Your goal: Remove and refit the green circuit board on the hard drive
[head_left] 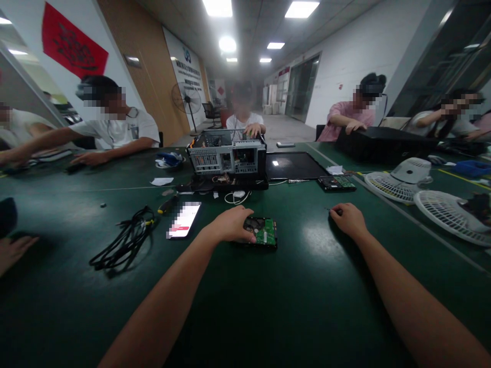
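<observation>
My left hand (231, 224) lies on the left side of a hard drive (264, 231) that rests circuit board up on the dark green table (268, 306); its fingers curl over the drive's edge. My right hand (347, 219) rests on the table to the right, fingers pinched on a small dark thing I cannot make out. An opened computer case (227, 156) stands beyond the drive, with a black side panel (295, 166) flat beside it.
A phone (184, 220), a screwdriver (168, 204) and a black cable bundle (123, 243) lie at left. A second hard drive (336, 183) and white fan grilles (448, 217) sit at right. Several people sit around the table; another person's hand (13, 250) rests at far left.
</observation>
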A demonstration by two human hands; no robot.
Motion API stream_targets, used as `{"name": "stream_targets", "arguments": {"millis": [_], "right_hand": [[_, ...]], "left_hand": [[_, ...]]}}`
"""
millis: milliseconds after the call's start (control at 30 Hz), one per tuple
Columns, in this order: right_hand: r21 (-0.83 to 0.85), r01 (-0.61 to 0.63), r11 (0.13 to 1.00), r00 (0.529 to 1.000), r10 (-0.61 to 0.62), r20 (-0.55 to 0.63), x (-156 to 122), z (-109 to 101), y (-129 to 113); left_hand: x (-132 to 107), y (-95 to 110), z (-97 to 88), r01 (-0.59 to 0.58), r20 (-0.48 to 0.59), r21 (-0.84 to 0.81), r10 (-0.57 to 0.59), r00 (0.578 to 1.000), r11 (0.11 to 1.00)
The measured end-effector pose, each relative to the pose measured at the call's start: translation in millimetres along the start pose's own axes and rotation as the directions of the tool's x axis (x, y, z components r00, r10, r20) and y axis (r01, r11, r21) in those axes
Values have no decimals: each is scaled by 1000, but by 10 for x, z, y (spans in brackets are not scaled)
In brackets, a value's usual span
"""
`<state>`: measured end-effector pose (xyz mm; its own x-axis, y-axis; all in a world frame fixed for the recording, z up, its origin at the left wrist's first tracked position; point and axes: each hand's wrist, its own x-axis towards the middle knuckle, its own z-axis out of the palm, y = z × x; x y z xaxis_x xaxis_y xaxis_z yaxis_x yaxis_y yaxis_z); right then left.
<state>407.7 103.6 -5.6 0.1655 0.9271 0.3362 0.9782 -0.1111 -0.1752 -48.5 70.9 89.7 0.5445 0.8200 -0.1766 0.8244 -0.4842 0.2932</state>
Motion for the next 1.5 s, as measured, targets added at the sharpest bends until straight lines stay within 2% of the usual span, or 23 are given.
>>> {"name": "stream_targets", "arguments": {"millis": [200, 300, 367, 500, 600, 700, 800, 1100, 1267, 1500], "right_hand": [[52, -17, 998, 1000, 17, -5, 12, -17, 19], [93, -22, 995, 999, 25, -28, 4, -75, -34], [160, -8, 987, 999, 15, -43, -30, -124, -153], [439, 83, 895, 996, -79, -28, -206, -183, -642], [612, 199, 765, 961, -274, 29, -395, -174, -1114], [685, 246, 686, 924, -379, 48, -543, -142, -1492], [704, 255, 663, 908, -414, 61, -613, -100, -1690], [681, 272, 680, 919, -394, 26, -635, 62, -1836], [625, 266, 734, 929, -369, 38, -620, 54, -1911], [645, 269, 715, 927, -375, 30, -641, 16, -1901]], "left_hand": [[65, -243, 39, 59, -17, -102, -61, 998, 993], [104, -253, 69, 38, -7, -71, -38, 999, 997], [107, -222, 75, 14, 13, -63, -13, 1000, 998], [73, -116, 68, -72, 81, -112, 81, 993, 991], [57, -34, 77, -124, 90, -122, 135, 987, 985], [60, 19, 93, -140, 83, -103, 149, 985, 985], [62, 43, 94, -138, 76, -96, 145, 987, 986], [48, 79, 77, -108, 77, -81, 114, 990, 991], [72, 53, 108, -116, 71, -87, 122, 990, 989], [74, 60, 109, -130, 66, -71, 135, 989, 989]]}}
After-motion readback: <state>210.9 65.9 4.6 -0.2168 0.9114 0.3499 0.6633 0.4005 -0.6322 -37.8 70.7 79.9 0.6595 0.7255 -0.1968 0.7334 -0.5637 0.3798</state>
